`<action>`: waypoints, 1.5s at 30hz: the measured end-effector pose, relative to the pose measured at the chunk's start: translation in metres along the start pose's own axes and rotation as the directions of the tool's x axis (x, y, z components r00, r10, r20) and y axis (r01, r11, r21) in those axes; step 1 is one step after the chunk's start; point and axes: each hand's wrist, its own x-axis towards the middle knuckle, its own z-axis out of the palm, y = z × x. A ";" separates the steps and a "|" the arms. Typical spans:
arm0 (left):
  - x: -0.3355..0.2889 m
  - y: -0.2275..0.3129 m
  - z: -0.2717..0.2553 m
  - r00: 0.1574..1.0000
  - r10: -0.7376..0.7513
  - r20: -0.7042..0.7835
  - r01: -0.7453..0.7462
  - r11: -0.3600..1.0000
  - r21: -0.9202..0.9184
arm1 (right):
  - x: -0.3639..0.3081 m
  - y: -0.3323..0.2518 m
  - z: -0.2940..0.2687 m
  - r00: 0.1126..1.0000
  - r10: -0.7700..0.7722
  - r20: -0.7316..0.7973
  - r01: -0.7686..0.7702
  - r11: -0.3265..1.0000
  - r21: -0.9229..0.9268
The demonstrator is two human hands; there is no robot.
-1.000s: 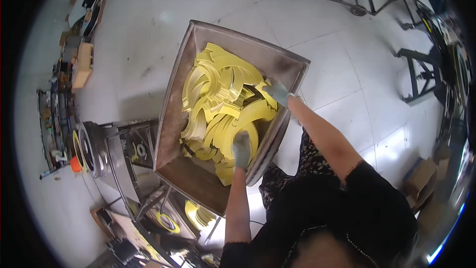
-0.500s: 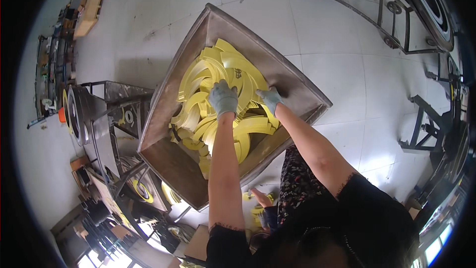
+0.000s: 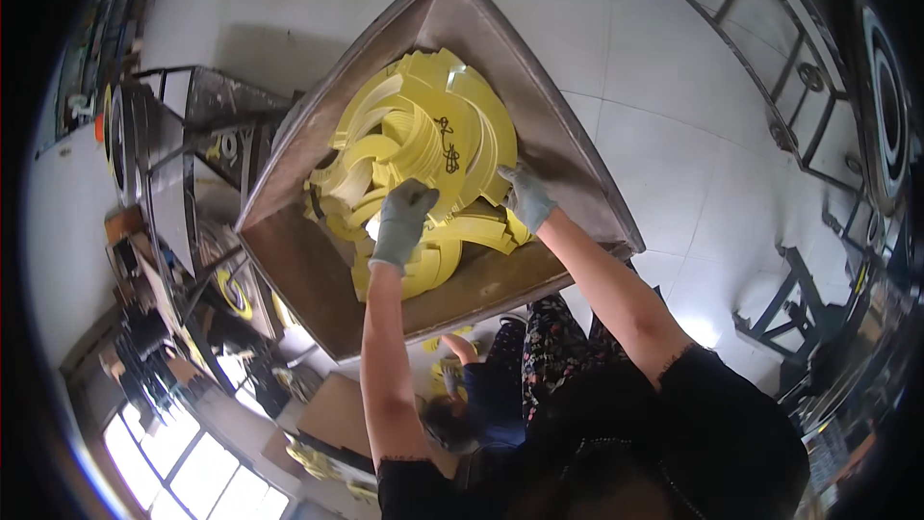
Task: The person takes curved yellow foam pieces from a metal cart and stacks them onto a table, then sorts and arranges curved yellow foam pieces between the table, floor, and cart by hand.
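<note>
A heap of yellow curved, flat arc-shaped pieces lies in a deep brown metal bin. On the near part of the heap, my left hand, in a grey-green glove, is closed at the inner edge of a broad yellow arc piece with dark handwritten marks. My right hand, gloved alike, grips the outer edge of the same layered arcs at the right side, its fingertips partly hidden. More loose arc pieces lie under and between my hands.
Left of the bin stands a metal frame with a round part. A ladder-like metal frame is at the far right, and a dark stand is at right. Another person is low beyond the bin's near edge.
The view has shifted, so the bin sits higher and further left. My left hand has drawn back toward me, and the marked arc piece shows more fully between my hands.
</note>
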 end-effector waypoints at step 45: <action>-0.176 -0.038 0.235 0.856 -0.003 -0.518 -0.184 0.933 -0.310 | -0.018 -0.036 0.023 0.944 0.327 0.040 -0.205 0.677 -0.707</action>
